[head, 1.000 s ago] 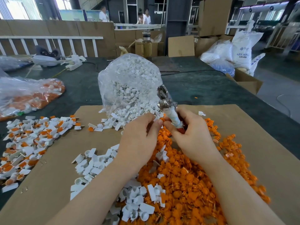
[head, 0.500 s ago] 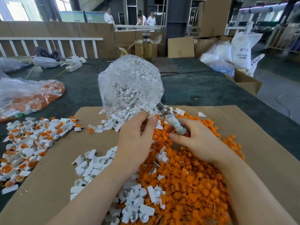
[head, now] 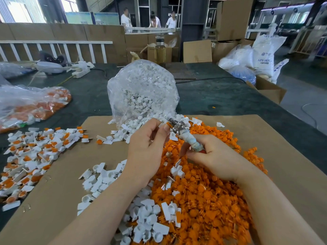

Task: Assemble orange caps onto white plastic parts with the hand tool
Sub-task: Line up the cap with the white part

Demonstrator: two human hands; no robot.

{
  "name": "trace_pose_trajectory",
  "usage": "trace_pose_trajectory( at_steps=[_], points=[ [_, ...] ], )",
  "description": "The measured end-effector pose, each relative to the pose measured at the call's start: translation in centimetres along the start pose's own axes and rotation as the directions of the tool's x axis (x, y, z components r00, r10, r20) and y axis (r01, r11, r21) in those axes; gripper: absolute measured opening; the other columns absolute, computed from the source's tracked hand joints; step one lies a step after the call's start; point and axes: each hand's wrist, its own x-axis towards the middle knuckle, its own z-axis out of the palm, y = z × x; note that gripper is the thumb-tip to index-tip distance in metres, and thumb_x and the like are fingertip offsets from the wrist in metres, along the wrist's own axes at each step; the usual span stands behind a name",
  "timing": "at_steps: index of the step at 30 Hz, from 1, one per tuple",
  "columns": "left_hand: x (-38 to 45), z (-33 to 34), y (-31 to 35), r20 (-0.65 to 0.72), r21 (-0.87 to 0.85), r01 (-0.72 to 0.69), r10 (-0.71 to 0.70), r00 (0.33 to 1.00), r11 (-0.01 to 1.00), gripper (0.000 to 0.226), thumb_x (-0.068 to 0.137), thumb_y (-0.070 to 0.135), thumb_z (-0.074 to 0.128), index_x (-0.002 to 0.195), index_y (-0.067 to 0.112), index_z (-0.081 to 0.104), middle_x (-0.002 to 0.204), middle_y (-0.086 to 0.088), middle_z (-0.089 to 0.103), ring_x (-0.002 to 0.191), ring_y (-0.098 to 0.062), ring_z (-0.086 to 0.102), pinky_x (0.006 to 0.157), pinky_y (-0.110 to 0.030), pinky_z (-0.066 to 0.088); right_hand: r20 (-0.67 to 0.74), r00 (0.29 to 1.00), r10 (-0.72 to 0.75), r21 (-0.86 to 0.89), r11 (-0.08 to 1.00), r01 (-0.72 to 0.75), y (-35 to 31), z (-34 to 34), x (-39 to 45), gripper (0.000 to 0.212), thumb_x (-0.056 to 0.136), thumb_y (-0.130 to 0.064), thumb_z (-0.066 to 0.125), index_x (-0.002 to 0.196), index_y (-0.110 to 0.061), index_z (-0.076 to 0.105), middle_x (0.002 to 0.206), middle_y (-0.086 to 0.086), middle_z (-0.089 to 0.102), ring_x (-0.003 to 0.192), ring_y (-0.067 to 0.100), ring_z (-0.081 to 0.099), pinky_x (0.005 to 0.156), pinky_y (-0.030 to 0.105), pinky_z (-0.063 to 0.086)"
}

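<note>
A big heap of orange caps [head: 203,197] lies closest, mixed with white parts [head: 146,221], on brown cardboard [head: 53,197]. Above it, the right hand [head: 217,156] grips the hand tool [head: 184,135], which points to 10 o'clock. The left hand [head: 146,149] pinches a small orange piece at the tool's metal tip. Farther off, at 12 o'clock, a clear bag [head: 143,91] of white parts sits on the desk [head: 221,98].

Ahead of your left grip [head: 150,144], the clear bag of white parts [head: 141,91] stands upright and blocks the way forward. Under both grips the orange caps [head: 203,191] lie heaped. Bare cardboard [head: 58,191] opens left of your left grip, and more [head: 283,156] right of your right grip [head: 212,156].
</note>
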Motion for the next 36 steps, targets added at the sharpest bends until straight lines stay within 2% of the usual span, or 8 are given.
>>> trace_pose_trajectory(
  at_steps=[6,12,17,21,27,31,34,36],
  points=[
    [0.1,0.0,0.2,0.001,-0.021,0.024,-0.024,1.0,0.999,0.032,0.099,0.029,0.053,0.076,0.007,0.058,0.069,-0.008,0.058,0.069,-0.026,0.053,0.063,-0.036,0.044,-0.044,0.999,0.018,-0.062,0.998,-0.02,0.1,0.3,0.2,0.021,0.089,-0.006,0.056,0.086,-0.025,0.065,0.058,-0.013,0.052,0.051,0.004,0.045,0.055,0.037,0.042],
    [0.8,-0.2,0.1,0.037,-0.076,0.218,-0.216,0.976,0.973,0.027,0.098,0.03,0.056,0.078,0.015,0.066,0.071,-0.003,0.07,0.063,-0.019,0.064,0.062,-0.026,0.053,-0.114,0.993,-0.022,-0.144,0.99,0.006,-0.1,0.7,0.5,0.009,0.094,-0.023,0.058,0.089,-0.029,0.063,0.074,-0.005,0.061,0.066,0.012,0.057,0.062,0.036,0.047],
    [3.2,-3.0,-1.7,-0.026,-0.54,0.537,-0.651,0.759,0.648,0.016,0.096,0.023,0.061,0.092,0.01,0.069,0.066,0.002,0.072,0.055,-0.006,0.065,0.057,-0.02,0.058,-0.206,0.978,0.032,-0.249,0.965,-0.084,0.6,1.0,1.0,0.007,0.095,-0.034,0.055,0.094,-0.028,0.059,0.078,-0.008,0.061,0.068,0.009,0.056,0.06,0.033,0.047],
    [4.9,-6.9,-3.9,-0.147,-0.766,0.456,-0.815,0.561,0.452,0.017,0.097,0.026,0.06,0.088,0.012,0.065,0.058,0.005,0.067,0.047,-0.001,0.061,0.049,-0.017,0.054,-0.317,0.945,0.086,-0.302,0.935,-0.186,1.5,0.7,1.2,0.01,0.095,-0.035,0.056,0.09,-0.026,0.056,0.079,-0.008,0.059,0.069,0.008,0.054,0.055,0.025,0.036],
    [4.9,-11.8,-5.8,-0.192,-0.971,0.084,-0.939,0.285,0.224,0.025,0.105,0.03,0.043,0.102,0.013,0.062,0.071,0.007,0.066,0.037,0.0,0.056,0.055,-0.015,0.056,-0.356,0.916,0.186,-0.356,0.879,-0.317,2.3,0.3,1.4,0.021,0.094,-0.038,0.058,0.08,-0.029,0.045,0.073,-0.012,0.048,0.064,0.004,0.046,0.051,0.021,0.027],
    [4.7,-12.5,-5.8,-0.323,-0.946,-0.067,-0.9,0.292,0.318,0.038,0.108,0.02,0.03,0.108,0.0,0.062,0.095,0.001,0.07,0.083,-0.001,0.069,0.053,-0.004,0.042,-0.312,0.925,0.214,-0.397,0.856,-0.332,2.6,0.4,1.4,0.02,0.091,-0.036,0.06,0.076,-0.031,0.049,0.073,-0.01,0.054,0.064,0.006,0.052,0.05,0.022,0.03],
    [4.6,-12.8,-6.3,-0.222,-0.97,-0.172,-0.922,0.319,0.174,0.039,0.106,0.029,0.034,0.086,0.01,0.06,0.071,0.0,0.064,0.059,-0.006,0.061,0.047,-0.017,0.048,-0.283,0.941,0.188,-0.443,0.844,-0.302,2.5,1.1,1.6,0.014,0.09,-0.036,0.06,0.079,-0.03,0.053,0.075,-0.01,0.056,0.065,0.006,0.052,0.05,0.022,0.033],
    [5.4,-12.9,-6.8,-0.186,-0.972,0.073,-0.922,0.34,0.223,0.035,0.103,0.031,0.041,0.078,0.018,0.06,0.059,0.006,0.06,0.046,-0.004,0.056,0.049,-0.016,0.047,-0.268,0.949,0.167,-0.474,0.835,-0.28,2.4,1.6,1.8,0.01,0.089,-0.039,0.061,0.086,-0.031,0.055,0.077,-0.011,0.056,0.07,0.009,0.054,0.053,0.024,0.037]
  ],
)
